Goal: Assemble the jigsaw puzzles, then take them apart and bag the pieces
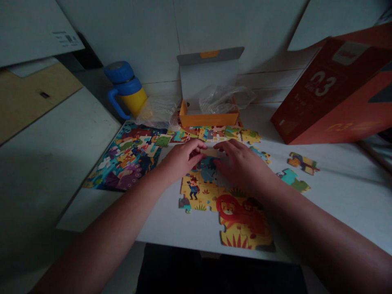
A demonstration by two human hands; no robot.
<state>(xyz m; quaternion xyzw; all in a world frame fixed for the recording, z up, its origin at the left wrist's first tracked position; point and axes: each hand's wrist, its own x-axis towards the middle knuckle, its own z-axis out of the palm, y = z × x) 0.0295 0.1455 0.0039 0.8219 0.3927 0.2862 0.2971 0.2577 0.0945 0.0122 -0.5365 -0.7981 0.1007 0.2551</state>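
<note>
Some puzzle (225, 194) perhaps under right fingers (231, 152)

A white table (343, 183) bears, near its front edge, a partly joined puzzle (200, 190) with a red lion, a blue elephant and a figure in a hat on yellow ground. On its left lies a colourful picture sheet (124, 163), on its right two loose groups of pieces (293, 180), and farther back a strip of joined pieces (211, 134) runs in front of an open orange box (210, 120). A clear plastic bag (157, 112), a blue-and-yellow bottle (134, 100) and a large red box (318, 94) occupy the back.
</note>
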